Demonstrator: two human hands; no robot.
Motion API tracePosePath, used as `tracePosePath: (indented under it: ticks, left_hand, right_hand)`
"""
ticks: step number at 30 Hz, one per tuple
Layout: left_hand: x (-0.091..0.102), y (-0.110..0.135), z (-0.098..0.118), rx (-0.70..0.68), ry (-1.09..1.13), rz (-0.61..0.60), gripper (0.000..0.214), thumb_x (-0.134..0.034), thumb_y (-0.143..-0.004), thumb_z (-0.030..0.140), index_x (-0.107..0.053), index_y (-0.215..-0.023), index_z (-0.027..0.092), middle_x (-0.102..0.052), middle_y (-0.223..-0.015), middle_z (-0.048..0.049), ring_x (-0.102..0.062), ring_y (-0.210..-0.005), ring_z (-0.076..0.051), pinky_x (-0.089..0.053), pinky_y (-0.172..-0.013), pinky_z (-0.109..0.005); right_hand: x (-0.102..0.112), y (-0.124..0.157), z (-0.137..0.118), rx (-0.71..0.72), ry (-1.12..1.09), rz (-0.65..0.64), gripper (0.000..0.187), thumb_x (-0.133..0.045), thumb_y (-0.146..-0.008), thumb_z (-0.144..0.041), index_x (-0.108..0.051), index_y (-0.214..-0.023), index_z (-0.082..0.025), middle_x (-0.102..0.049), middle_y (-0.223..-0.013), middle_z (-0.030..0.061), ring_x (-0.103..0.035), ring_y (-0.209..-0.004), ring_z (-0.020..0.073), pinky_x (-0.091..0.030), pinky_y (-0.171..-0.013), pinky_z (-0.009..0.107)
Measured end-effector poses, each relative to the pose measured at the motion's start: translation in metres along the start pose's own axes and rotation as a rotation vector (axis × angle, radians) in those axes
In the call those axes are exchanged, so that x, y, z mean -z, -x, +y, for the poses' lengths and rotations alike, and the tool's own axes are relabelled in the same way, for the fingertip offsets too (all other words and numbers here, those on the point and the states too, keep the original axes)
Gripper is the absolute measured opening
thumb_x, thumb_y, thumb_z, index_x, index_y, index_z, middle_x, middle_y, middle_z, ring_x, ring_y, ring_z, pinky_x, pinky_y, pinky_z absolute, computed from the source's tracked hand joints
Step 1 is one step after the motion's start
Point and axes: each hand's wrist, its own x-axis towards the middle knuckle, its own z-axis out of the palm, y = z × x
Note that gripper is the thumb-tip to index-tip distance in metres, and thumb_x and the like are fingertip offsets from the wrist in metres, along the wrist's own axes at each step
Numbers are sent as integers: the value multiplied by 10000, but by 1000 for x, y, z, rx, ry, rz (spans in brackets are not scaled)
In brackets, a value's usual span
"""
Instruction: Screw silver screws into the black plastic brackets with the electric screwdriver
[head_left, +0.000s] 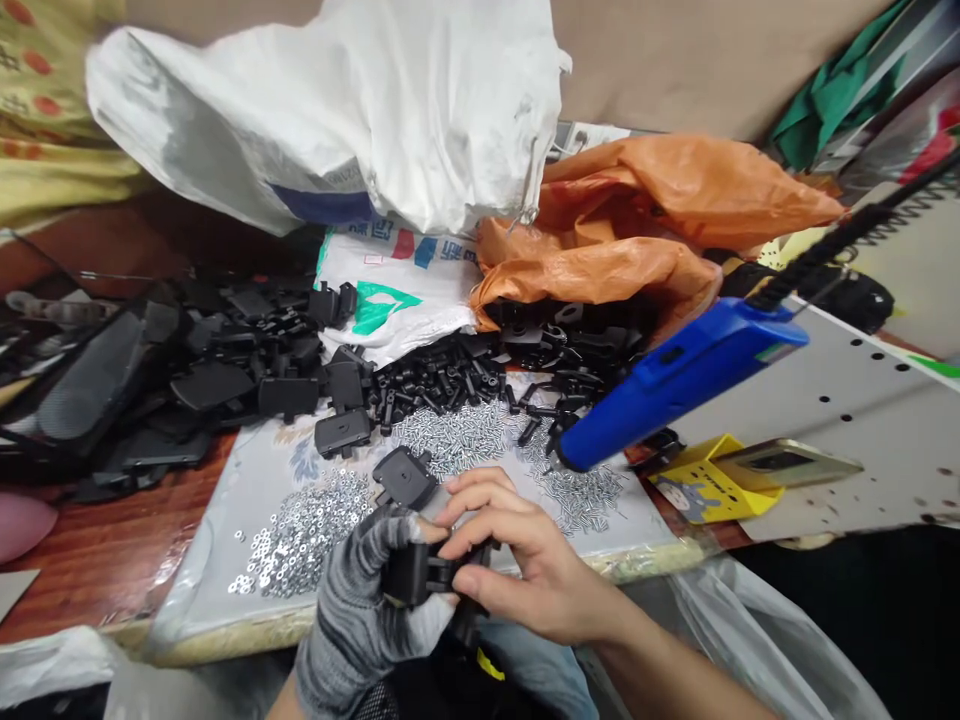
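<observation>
My left hand point(367, 610), in a grey knitted glove, is closed round a small black plastic part point(420, 575) at the near table edge. My bare right hand point(517, 560) pinches the same part from the right, thumb and fingers pressed on it. Just beyond my hands lies another black plastic part point(405, 478). Loose piles of small silver washers point(300, 535) and silver screws point(480, 440) cover the mat around it. A blue electric screwdriver point(675, 385) hangs over the screws to the right, held by neither hand.
A heap of black plastic parts point(225, 370) lies at the left, black bolts point(435, 378) in the middle. White sacks point(360, 110) and an orange bag point(645, 220) stand behind. A yellow box point(705, 485) with a phone sits at the right.
</observation>
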Motion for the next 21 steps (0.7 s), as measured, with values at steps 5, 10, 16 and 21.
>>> tracePosePath:
  ticks: [5,10,16,21]
  left_hand:
    - [-34,7,-3,506,396,-199,214,-623,-821,401,-614,-938,222,-685,-758,-7,-647,-626,-150,-535,-592,-265]
    - [-63,13,-7,745,587,-334,318,-653,-808,473,-547,-953,211,-586,-714,36,-536,-569,-111,-461,-564,-247]
    - [-83,16,-17,672,488,-174,248,-641,-812,411,-559,-902,194,-625,-887,-31,-592,-842,-192,-497,-837,-361]
    - [-87,15,-19,747,560,-140,307,-672,-790,454,-548,-892,192,-619,-867,-28,-570,-786,-179,-501,-782,-351]
  right_hand:
    - [54,-3,9,159,588,759,343,-703,-849,-219,-635,-1171,-316,-538,-1312,50,-489,-1257,270,-408,-1074,509]
    - [121,-34,60,-81,156,1103,685,-805,-694,-322,-451,-1272,-221,-628,-1062,57,-637,-948,223,-538,-865,455]
    - [60,-37,49,-52,-250,921,546,-747,-755,-270,-460,-1220,-267,-661,-860,-26,-655,-692,149,-554,-703,341]
    - [9,-34,21,-15,-542,784,540,-697,-805,-305,-408,-1261,-292,-626,-744,-67,-620,-537,133,-530,-530,295]
